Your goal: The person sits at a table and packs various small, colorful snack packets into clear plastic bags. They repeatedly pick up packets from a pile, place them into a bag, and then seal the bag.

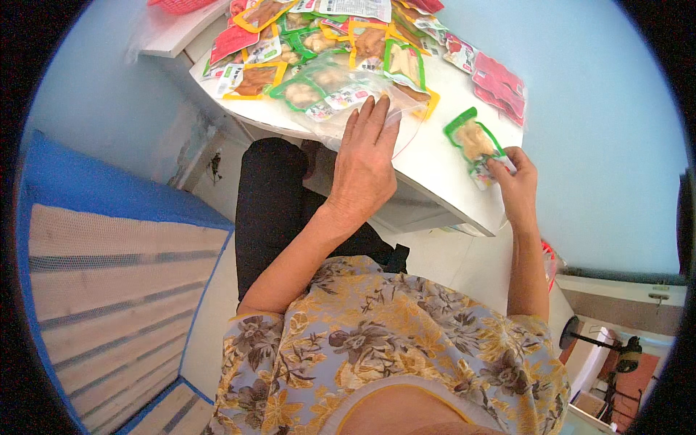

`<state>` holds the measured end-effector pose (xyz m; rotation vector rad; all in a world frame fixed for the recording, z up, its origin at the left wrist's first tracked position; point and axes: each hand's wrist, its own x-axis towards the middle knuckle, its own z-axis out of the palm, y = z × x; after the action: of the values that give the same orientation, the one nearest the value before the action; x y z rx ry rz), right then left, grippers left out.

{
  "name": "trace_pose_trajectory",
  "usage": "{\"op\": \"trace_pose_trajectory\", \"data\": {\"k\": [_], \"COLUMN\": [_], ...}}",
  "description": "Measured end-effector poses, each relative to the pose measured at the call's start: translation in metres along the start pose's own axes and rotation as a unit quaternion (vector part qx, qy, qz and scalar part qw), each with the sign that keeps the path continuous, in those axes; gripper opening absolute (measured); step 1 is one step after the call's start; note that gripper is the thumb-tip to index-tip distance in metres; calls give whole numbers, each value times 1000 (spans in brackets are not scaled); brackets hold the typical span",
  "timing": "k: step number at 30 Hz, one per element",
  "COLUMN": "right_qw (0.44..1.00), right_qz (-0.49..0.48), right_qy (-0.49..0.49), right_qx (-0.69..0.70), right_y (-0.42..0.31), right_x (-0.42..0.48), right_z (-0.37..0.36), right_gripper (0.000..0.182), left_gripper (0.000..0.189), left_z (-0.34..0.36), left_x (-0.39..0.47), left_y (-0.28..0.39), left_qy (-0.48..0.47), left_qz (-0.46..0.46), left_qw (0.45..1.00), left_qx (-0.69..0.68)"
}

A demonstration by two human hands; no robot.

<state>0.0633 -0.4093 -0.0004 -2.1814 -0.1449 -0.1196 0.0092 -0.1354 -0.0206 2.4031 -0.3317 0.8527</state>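
My right hand point(514, 179) pinches the lower end of a green-edged snack packet point(473, 138) with pale food in it, over the table's right part. My left hand point(367, 155) rests its fingertips on the open end of a clear plastic bag point(399, 100); its thumb is hidden, and whether it grips the film cannot be told. Inside or beneath the bag's far part show green-edged packets point(302, 93). Beyond it lies a pile of small sealed packets with yellow point(371, 41), green and red edges.
The white table point(435, 157) has a rounded left edge. Red packets point(499, 87) lie stacked at its right edge by the wall. A red plastic basket point(179, 4) stands at the far left. A blue-edged mesh screen point(119, 261) over slats is at the lower left.
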Motion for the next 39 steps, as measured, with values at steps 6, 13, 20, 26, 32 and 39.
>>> {"op": "trace_pose_trajectory", "data": {"k": [6,13,20,26,32,39], "right_qw": [978,815,776,752,707,769], "right_qz": [80,189,171,219,185,228], "right_qy": [-79,-173,-189,-175,-193,-70], "right_qx": [176,519,577,596,654,593], "right_y": [-37,-72,-100,-120,-105,-98], "right_x": [-28,-24,6,27,46,47], "right_z": [21,78,124,159,183,195], "right_gripper": [30,43,36,32,52,48], "left_gripper": [54,51,47,50,46,48], "left_z": [-2,-12,-18,-21,-15,-9], "left_x": [2,4,5,4,-1,-4], "left_y": [1,6,4,8,4,1], "left_qy": [15,19,24,22,25,3], "left_qz": [4,5,20,4,11,3], "left_qw": [1000,1000,999,999,999,1000], "left_qx": [-17,-18,-19,-24,-30,-25]}}
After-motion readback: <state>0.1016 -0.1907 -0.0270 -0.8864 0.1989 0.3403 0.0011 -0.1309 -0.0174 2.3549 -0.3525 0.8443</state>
